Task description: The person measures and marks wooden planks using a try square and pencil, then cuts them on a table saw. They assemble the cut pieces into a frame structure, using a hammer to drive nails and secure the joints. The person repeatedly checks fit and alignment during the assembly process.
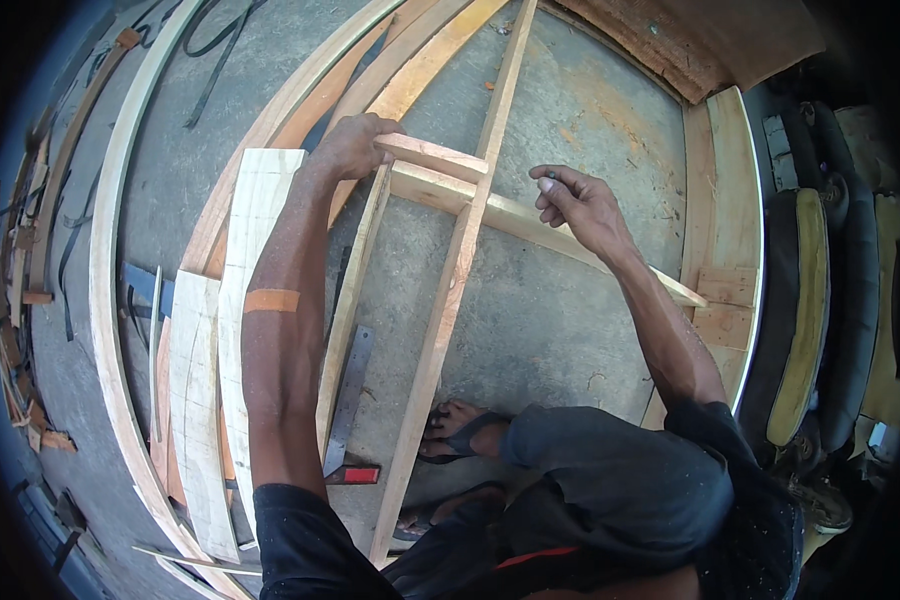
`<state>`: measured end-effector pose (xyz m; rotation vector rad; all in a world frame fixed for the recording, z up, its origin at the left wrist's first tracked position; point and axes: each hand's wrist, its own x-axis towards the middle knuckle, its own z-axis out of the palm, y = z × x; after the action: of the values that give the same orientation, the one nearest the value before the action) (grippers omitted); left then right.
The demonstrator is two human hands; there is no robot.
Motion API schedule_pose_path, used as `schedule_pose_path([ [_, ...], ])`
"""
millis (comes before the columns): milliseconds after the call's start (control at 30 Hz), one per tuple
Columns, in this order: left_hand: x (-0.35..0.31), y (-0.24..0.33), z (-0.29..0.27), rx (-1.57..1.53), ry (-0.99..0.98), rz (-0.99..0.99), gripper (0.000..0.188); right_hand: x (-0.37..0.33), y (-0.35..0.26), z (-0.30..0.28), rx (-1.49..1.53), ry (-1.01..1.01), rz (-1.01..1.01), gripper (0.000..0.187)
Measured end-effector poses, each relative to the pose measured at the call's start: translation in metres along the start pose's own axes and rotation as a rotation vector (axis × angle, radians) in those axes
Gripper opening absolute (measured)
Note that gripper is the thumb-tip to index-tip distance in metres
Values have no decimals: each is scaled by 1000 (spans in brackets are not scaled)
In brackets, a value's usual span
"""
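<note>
My left hand (355, 145) grips the end of a short wooden block (432, 157) and holds it across a long thin wooden strip (448, 290). The strip runs from near my feet up to the top of the view. A second batten (515, 215) crosses under the strip and slants down to the right. My right hand (580, 203) hovers over that batten with the fingers curled around a small dark pencil-like object (552, 177).
Several long planks (260, 215) lie on the concrete floor to the left, with a metal square (348, 400) beside them. A wooden frame (725, 250) stands at the right, next to a yellow and black padded thing (800, 310). My sandalled feet (455, 430) are below.
</note>
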<state>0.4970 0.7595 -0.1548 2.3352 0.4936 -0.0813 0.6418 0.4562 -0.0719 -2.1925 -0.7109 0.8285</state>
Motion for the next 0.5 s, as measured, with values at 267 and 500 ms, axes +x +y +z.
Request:
schedule_pose_path([
  [267, 3, -1, 0, 12, 6, 30, 47, -6, -4, -2, 5, 23, 0, 34],
  [500, 4, 2, -3, 1, -25, -12, 48, 0, -20, 7, -5, -2, -16, 34],
])
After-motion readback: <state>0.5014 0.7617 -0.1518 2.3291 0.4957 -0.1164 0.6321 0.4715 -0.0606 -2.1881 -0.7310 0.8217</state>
